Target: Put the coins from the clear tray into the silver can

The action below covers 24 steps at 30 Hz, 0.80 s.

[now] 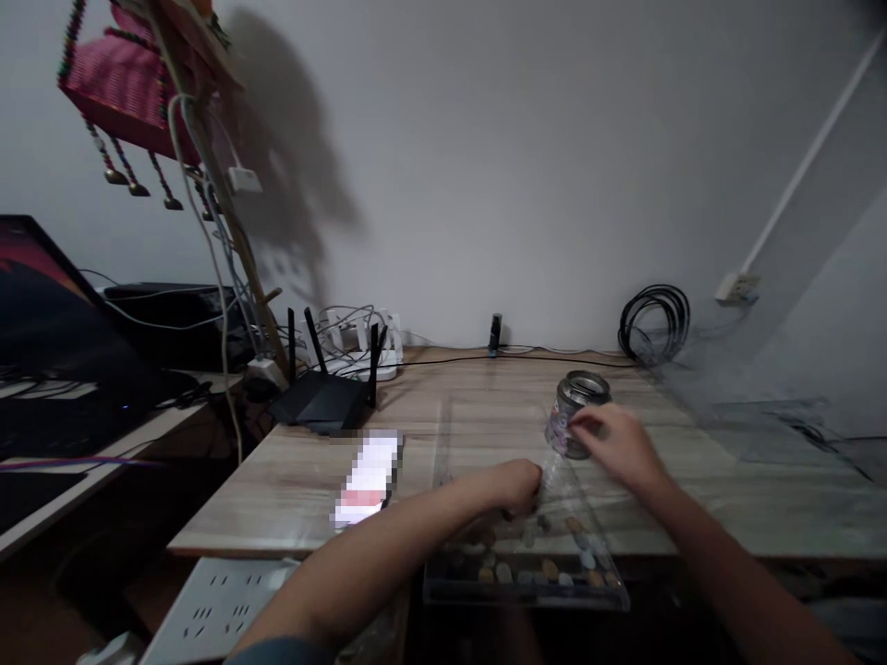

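Note:
A clear plastic tray (610, 563) at the table's front edge holds several gold and silver discs that look like coins (549, 569). My left hand (521, 486) is over the tray with its fingers curled inward; whatever they hold is hidden. Behind the tray's right side stands an open-topped metal can (565, 420) with a printed side. In front of this can is my right hand (613, 441), thumb and fingertips pinched together. Anything between those fingertips is too small or blurred to make out.
A lit phone (367, 480) lies left of my left forearm, with a black router (322, 399) behind it. A small dark bottle (494, 334) stands by the wall. Coiled black cable (653, 319) leans at the back right. Below the table edge is a white power strip (222, 605).

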Each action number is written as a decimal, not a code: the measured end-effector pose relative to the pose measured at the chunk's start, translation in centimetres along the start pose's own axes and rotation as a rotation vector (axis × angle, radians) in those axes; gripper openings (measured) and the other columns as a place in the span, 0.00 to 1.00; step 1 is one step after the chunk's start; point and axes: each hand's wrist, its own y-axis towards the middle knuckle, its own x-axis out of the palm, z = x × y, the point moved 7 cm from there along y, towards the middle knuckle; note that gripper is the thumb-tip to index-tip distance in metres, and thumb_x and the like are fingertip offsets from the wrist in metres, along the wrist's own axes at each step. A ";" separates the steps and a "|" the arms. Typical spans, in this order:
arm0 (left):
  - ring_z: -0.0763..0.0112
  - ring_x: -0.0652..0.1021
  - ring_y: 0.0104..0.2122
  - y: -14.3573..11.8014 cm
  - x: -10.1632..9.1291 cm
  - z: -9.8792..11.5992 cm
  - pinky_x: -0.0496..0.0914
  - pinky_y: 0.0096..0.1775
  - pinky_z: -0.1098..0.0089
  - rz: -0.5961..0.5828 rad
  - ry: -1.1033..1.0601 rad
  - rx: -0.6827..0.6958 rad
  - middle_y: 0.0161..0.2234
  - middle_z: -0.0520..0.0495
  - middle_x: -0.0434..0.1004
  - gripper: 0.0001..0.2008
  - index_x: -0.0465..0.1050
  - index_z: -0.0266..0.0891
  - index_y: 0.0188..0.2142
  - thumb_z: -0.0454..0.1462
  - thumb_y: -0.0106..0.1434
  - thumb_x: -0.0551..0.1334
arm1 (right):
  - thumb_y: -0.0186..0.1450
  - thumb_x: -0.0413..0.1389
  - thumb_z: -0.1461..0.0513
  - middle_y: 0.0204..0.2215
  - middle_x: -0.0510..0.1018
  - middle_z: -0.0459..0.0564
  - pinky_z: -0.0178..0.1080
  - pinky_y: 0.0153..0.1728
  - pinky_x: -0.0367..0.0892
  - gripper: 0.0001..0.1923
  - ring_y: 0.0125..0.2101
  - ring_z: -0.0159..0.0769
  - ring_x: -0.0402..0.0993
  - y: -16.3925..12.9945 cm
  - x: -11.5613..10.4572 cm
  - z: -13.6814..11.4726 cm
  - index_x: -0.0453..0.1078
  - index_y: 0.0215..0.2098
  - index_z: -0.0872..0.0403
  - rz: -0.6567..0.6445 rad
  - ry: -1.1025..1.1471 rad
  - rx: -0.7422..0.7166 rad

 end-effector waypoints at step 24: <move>0.76 0.74 0.23 0.8 -6.3 2.1 0.67 0.28 0.75 0.560 -1.416 -0.224 0.21 0.52 0.69 0.08 0.62 0.35 0.28 0.28 0.48 0.61 | 0.55 0.50 0.57 0.27 0.78 0.49 0.34 0.30 0.64 0.14 0.28 0.35 0.72 3.3 -0.1 -0.8 0.74 0.28 0.55 -0.128 0.323 0.023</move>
